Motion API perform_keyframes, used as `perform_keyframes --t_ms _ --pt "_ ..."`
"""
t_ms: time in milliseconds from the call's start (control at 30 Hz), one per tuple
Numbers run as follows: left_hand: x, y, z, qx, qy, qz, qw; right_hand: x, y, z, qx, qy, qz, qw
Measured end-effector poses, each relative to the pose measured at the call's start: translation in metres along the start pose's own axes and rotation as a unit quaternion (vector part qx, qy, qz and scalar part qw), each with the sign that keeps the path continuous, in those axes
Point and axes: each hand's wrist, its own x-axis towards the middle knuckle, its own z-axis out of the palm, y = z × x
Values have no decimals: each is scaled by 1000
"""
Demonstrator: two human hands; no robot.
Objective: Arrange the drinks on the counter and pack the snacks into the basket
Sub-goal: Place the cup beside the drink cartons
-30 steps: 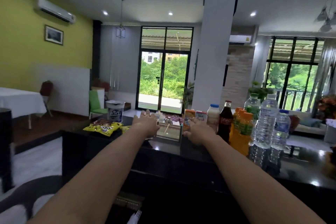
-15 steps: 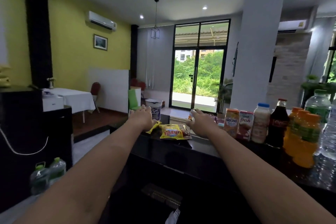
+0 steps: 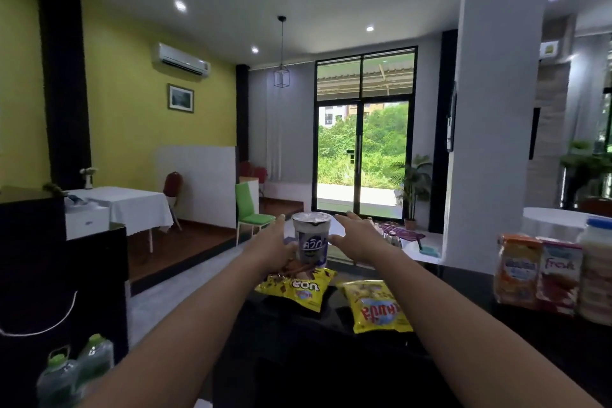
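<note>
Your 2 bare arms reach forward over the dark counter (image 3: pixel 496 334) toward its far edge, where a sealed cup (image 3: pixel 312 238) with a purple label stands upright between your hands. Your left hand (image 3: pixel 271 247) sits at the cup's left side with its fingers loosely spread; whether they touch the cup or the brown snack packet (image 3: pixel 294 267) just under them, you cannot tell from here. Your right hand (image 3: pixel 356 235) hovers at the cup's right side, fingers open and extended, thumb close to the label, with nothing clearly in its grasp. Near the cup, toward you, 2 yellow snack bags lie flat on the counter: the left bag (image 3: pixel 298 286) touches the brown packet, and the right bag (image 3: pixel 377 305) lies just beside it, under your right forearm. At the right end of the counter stand the drinks in a row: an orange carton (image 3: pixel 516 270), a red and white carton (image 3: pixel 559 276) touching it, and a pale bottle (image 3: pixel 597 272) with a blue cap at the frame edge. At the near left, well apart from the counter, 2 green-capped water bottles (image 3: pixel 74 371) stand low by a black cabinet (image 3: pixel 59 275). No basket can be picked out.
</note>
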Motion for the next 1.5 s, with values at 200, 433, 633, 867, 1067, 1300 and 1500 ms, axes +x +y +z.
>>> perform_keyframes --t_ms 200,433,633,867,1067,1300,1500 --pt "36 -10 26 -119 6 5 993 42 -3 22 26 10 -14 1000" --pt "47 -16 41 -214 38 35 975 49 2 34 132 35 -10 991" --pt "38 -3 31 -261 45 69 962 30 0 26 164 101 -15 981" --pt "26 41 12 -255 80 105 958 3 -4 -20 190 154 -29 969" --pt "4 90 3 -271 66 126 952 -36 11 -60 155 193 -19 969" --pt "-22 149 15 -282 22 145 948 -81 43 -94 108 203 9 973" --pt "-39 190 45 -301 -29 161 940 -117 81 -107 61 219 45 973"
